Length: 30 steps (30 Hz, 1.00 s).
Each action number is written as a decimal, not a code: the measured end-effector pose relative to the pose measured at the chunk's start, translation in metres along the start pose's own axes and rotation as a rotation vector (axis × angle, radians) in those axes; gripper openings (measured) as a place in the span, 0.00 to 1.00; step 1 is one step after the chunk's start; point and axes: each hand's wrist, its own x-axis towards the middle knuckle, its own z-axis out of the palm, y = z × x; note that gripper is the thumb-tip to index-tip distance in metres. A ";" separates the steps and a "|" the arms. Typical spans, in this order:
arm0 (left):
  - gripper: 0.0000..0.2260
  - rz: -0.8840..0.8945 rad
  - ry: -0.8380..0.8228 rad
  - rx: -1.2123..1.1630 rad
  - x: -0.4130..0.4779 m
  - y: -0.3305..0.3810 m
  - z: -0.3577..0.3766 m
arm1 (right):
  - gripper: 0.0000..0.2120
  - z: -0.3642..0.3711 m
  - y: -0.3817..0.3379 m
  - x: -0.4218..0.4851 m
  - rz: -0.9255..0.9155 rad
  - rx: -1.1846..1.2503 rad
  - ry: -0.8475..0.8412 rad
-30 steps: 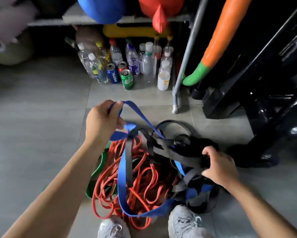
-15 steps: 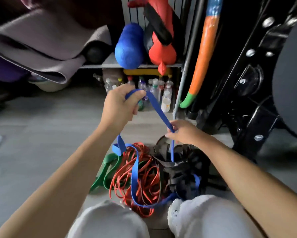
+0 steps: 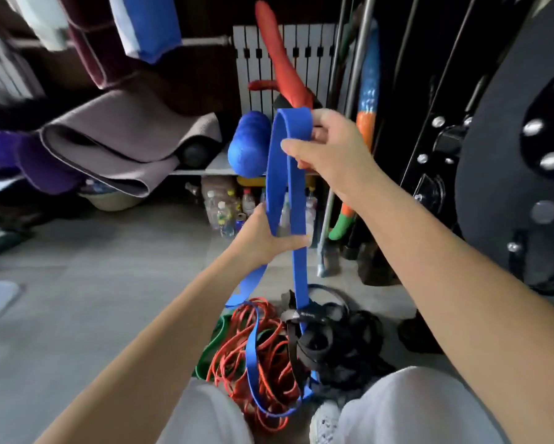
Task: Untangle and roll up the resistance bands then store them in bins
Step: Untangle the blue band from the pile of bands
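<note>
Right hand is up high above the pile, thumb and fingers pinched on the top bend of the blue band, nothing loose there. Left hand sits lower, between that bend and the pile, fingers curled round the band's left strand and thumb stretched toward the right strand. From there both strands drop straight into the pile on the floor.

And here's the snag: at the top of the pile the black bands are bunched round the blue strand, one black strap crossing right over it. The band's lower loop threads through the thin orange bands on the pile's left half, and the green band pokes out at the pile's left edge.

Beyond the pile, a cluster of bottles stands under a shelf, with a blue padded roll and a folded grey mat resting above. Just past the pile's far right, a metal pole and an orange-and-green foam tube lean up. A black machine stands right of the pile. Nearest us, a white shoe touches the pile's near edge.
</note>
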 end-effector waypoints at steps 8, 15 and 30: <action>0.11 0.026 0.261 -0.176 -0.007 0.024 0.014 | 0.04 -0.005 -0.005 -0.013 -0.044 0.203 0.051; 0.12 0.010 0.339 -0.318 -0.017 0.046 -0.017 | 0.18 0.022 0.162 -0.135 0.621 -0.293 -0.382; 0.09 -0.180 0.180 0.154 -0.027 -0.019 -0.026 | 0.08 -0.002 0.090 -0.082 0.222 -0.254 0.152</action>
